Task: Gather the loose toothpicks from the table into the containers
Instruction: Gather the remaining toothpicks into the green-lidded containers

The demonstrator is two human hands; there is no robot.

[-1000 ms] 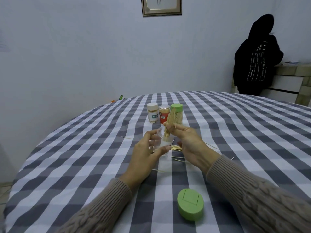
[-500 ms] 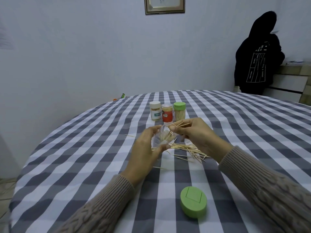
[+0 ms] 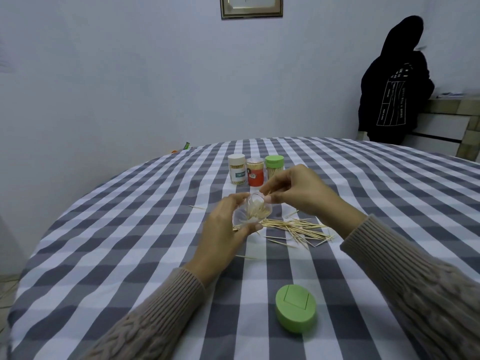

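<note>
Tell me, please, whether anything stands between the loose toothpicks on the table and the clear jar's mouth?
Nothing visible does. The left hand holds the clear jar tilted, its lid off, just above the toothpick pile.

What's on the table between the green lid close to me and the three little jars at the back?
In the head view, the hands with a clear jar, and the loose toothpicks, lie between the green lid and three jars.

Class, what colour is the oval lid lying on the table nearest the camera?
Light green; the oval lid shows best in the head view.
</note>
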